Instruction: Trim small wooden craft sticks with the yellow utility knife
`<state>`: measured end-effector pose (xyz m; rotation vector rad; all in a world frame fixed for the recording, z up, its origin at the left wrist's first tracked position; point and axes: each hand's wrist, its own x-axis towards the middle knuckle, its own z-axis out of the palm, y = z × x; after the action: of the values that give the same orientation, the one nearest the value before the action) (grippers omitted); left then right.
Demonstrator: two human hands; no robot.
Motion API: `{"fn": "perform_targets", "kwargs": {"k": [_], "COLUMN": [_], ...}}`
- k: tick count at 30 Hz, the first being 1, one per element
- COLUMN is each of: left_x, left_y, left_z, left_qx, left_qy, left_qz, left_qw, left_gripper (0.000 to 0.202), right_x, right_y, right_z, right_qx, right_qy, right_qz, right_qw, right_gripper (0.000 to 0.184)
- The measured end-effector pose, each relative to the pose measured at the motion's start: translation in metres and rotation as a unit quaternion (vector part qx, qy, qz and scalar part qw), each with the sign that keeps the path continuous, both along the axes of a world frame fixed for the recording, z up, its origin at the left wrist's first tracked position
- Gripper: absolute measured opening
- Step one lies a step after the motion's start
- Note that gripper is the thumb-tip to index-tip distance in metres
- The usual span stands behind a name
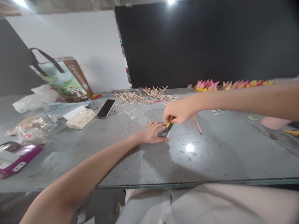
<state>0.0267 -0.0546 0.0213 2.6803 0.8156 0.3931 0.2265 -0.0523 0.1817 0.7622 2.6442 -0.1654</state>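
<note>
My right hand (178, 110) is closed around a yellow-and-black tool (171, 121) that looks like a utility knife. Its dark lower end slants down to the tabletop, between the thumb and fingers of my left hand (153, 132). That left hand rests low on the table, its thumb and fingertips bracketing a short pale strip (168, 133), apparently a wooden stick, and pressing on it. Much of the strip is hidden by the tool. To the right of my hands lies a red patterned pencil-like stick (197, 125).
Behind my hands is a pile of wooden sticks (154, 92). A phone (106, 108), a tissue pack (80, 118), a shopping bag (70, 81) and a purple package (21, 160) are on the left. Pink and yellow paper flowers (207, 85) line the back right.
</note>
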Motion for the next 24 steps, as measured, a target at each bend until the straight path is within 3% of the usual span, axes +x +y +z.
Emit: {"fn": "perform_targets", "kwargs": {"k": [24], "left_x": [0.001], "left_y": [-0.006], "left_z": [0.012], "left_qx": [-0.030], "left_qy": [0.009], "left_qz": [-0.009], "left_qw": [0.999], "left_gripper": [0.053], "right_x": [0.001], "right_y": [0.015], "right_z": [-0.001], "right_qx": [-0.088], "right_qy": [-0.010], "right_qz": [0.028], "right_qw": [0.996], "right_gripper": [0.033]}}
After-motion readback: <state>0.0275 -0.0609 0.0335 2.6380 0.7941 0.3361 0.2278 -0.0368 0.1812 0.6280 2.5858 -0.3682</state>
